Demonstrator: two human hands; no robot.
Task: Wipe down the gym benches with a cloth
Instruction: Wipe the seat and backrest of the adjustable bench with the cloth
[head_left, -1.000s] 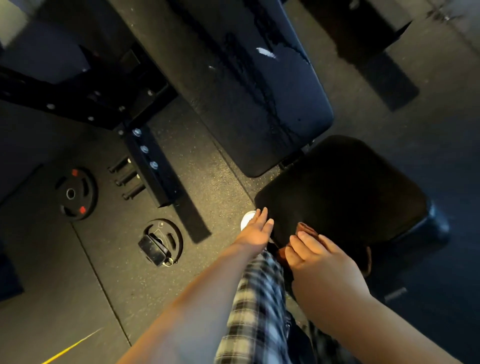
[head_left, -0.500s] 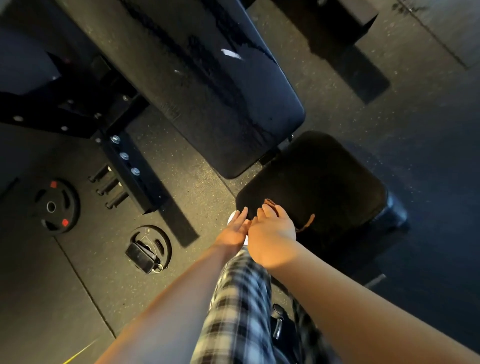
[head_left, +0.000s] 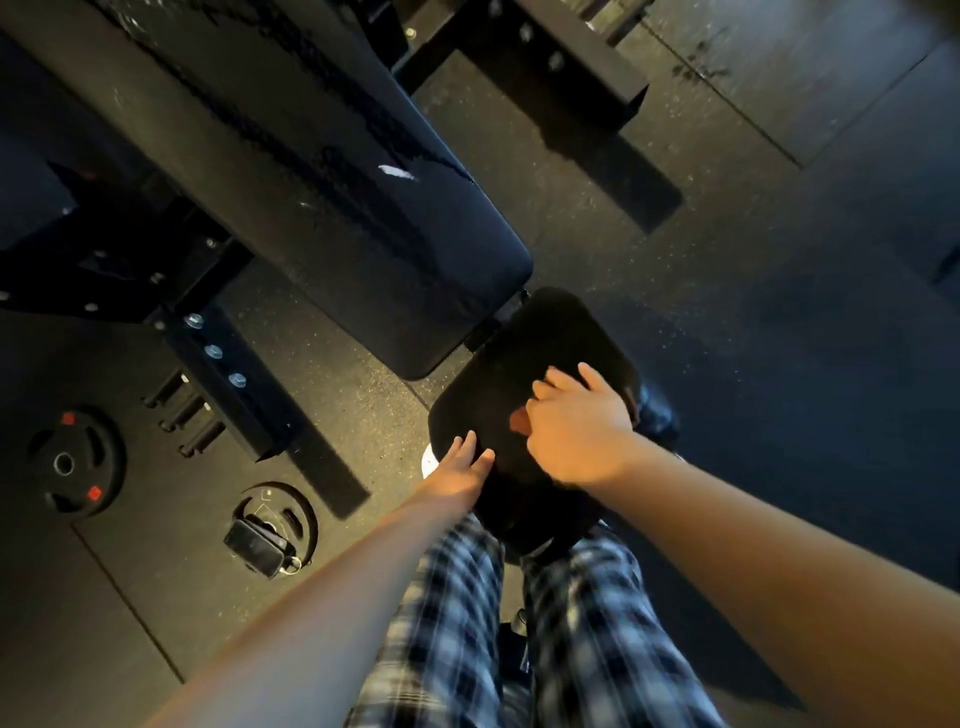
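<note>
Right grip flat atop cloth

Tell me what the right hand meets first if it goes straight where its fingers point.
Only bare seat pad lies ahead of the right hand at first. Past its far edge, the back pad likely comes next, though relative height is unclear.

There are two bench pads: one long back pad and one seat pad. On the floor lie two weight plates, a red-marked plate and a plain plate, plus one phone. Two hands show, left hand and right hand, with one cloth.
</note>
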